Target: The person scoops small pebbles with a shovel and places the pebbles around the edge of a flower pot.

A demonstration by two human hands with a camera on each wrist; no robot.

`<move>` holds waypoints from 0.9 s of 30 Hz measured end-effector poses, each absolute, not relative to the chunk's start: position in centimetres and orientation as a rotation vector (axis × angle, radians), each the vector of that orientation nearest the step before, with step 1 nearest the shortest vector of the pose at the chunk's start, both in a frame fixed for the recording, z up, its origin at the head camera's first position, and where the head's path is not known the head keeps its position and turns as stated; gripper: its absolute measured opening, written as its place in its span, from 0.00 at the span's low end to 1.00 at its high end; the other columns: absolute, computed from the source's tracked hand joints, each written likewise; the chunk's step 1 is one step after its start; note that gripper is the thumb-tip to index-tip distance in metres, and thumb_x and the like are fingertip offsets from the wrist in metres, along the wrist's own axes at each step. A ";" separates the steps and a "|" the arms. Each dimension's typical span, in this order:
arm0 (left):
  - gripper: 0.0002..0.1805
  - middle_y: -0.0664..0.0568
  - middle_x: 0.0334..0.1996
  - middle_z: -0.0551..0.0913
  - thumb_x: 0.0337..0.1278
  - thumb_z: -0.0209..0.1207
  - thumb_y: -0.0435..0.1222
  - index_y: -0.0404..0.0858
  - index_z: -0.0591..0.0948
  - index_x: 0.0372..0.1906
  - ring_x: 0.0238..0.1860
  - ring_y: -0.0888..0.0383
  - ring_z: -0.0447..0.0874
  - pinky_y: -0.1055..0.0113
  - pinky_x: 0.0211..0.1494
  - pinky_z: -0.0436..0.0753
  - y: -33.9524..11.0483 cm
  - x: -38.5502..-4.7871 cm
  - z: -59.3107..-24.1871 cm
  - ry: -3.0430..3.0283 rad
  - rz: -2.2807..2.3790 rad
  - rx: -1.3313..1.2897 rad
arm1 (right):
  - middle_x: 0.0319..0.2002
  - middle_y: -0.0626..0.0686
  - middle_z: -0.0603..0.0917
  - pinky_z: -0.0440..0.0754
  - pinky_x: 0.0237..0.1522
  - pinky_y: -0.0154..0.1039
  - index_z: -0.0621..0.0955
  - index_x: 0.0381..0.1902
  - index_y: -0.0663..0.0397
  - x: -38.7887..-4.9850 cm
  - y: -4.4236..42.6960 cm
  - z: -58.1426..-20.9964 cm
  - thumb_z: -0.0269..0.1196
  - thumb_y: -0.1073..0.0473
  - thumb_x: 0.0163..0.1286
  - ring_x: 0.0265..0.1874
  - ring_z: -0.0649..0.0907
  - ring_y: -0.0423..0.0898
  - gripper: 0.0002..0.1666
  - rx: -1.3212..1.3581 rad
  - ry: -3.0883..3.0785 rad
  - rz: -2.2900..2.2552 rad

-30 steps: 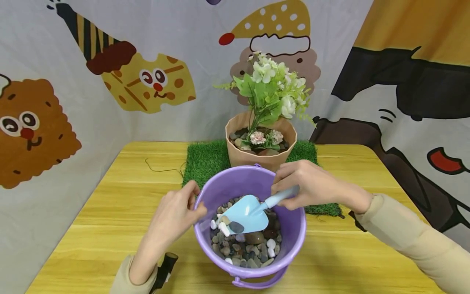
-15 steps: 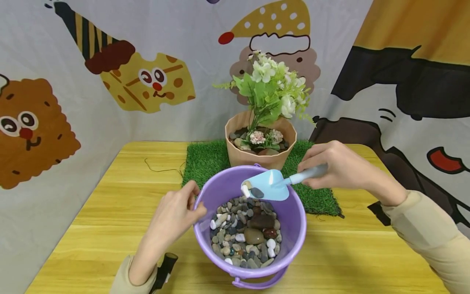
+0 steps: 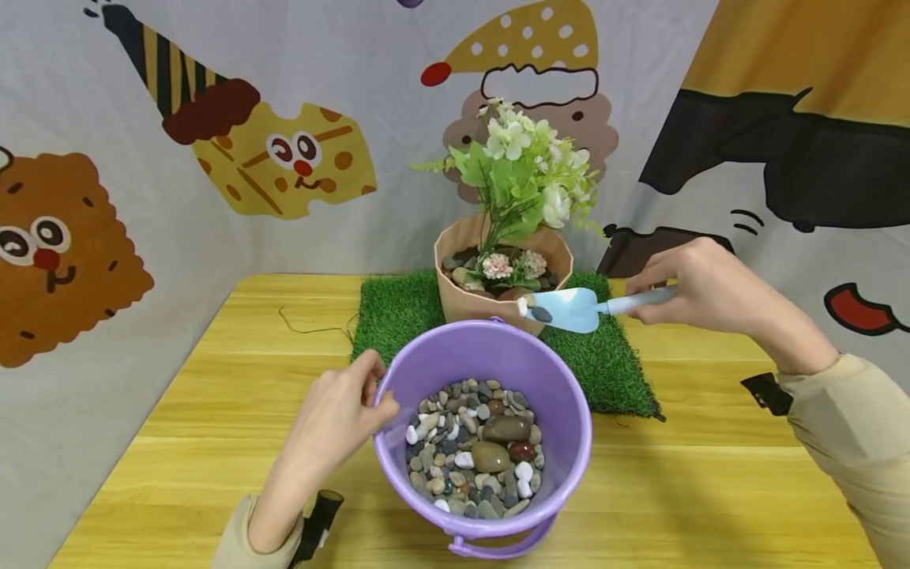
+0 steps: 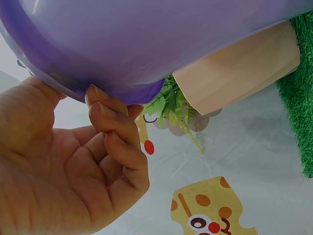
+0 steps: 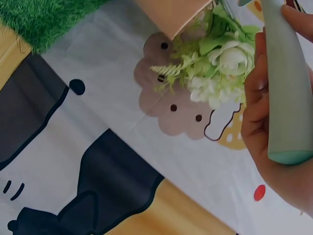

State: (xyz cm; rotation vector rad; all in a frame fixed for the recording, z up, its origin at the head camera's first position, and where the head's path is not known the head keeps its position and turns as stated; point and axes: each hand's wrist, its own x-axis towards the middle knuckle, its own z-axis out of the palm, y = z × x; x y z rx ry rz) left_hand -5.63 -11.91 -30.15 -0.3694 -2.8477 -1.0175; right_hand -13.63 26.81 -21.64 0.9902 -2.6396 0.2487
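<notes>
My left hand (image 3: 337, 419) grips the left rim of a purple bucket (image 3: 579, 474), thumb inside and fingers curled outside, as the left wrist view also shows. Pebbles (image 3: 472, 474) of mixed grey, white and brown cover the bucket's bottom, several larger stones among them. My right hand (image 3: 718, 292) holds a light blue toy shovel (image 3: 579, 312) by its handle (image 5: 288, 93). A few stones (image 3: 538, 312), dark and white, lie at the blade's left tip. The blade is raised beyond the bucket's far rim, in front of a peach flowerpot (image 3: 462, 304) in the head view.
White flowers with green leaves (image 3: 515, 166) rise from the pot, which holds stones and small pink blooms. Under the pot lies an artificial grass mat (image 3: 611, 379) on the wooden table (image 3: 213, 442). A cartoon-printed cloth (image 3: 398, 158) hangs behind.
My right hand has lifted the shovel with its few stones out of the bucket, moving up, right and toward the flowerpot. My left hand has stayed on the rim.
</notes>
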 end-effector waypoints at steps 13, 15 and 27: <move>0.10 0.55 0.15 0.72 0.46 0.65 0.32 0.36 0.77 0.35 0.13 0.64 0.64 0.78 0.12 0.64 -12.0 -5.6 -30.1 -2.841 -1.017 -0.379 | 0.18 0.45 0.82 0.62 0.14 0.34 0.87 0.28 0.49 -14.6 27.3 -19.8 0.72 0.56 0.47 0.15 0.68 0.40 0.07 0.533 -2.889 0.033; 0.10 0.55 0.15 0.72 0.46 0.65 0.32 0.36 0.77 0.35 0.13 0.64 0.64 0.78 0.12 0.64 -12.0 -5.6 -30.1 -2.844 -1.016 -0.377 | 0.17 0.44 0.81 0.62 0.15 0.35 0.87 0.28 0.48 -14.8 27.2 -19.4 0.71 0.56 0.48 0.16 0.68 0.42 0.07 0.516 -2.899 0.005; 0.11 0.55 0.16 0.72 0.47 0.65 0.33 0.35 0.78 0.37 0.14 0.64 0.64 0.78 0.13 0.64 -12.0 -5.5 -30.1 -2.842 -1.031 -0.371 | 0.18 0.46 0.80 0.64 0.16 0.38 0.87 0.28 0.49 -15.7 26.3 -17.8 0.68 0.56 0.52 0.19 0.71 0.45 0.06 0.414 -2.966 -0.087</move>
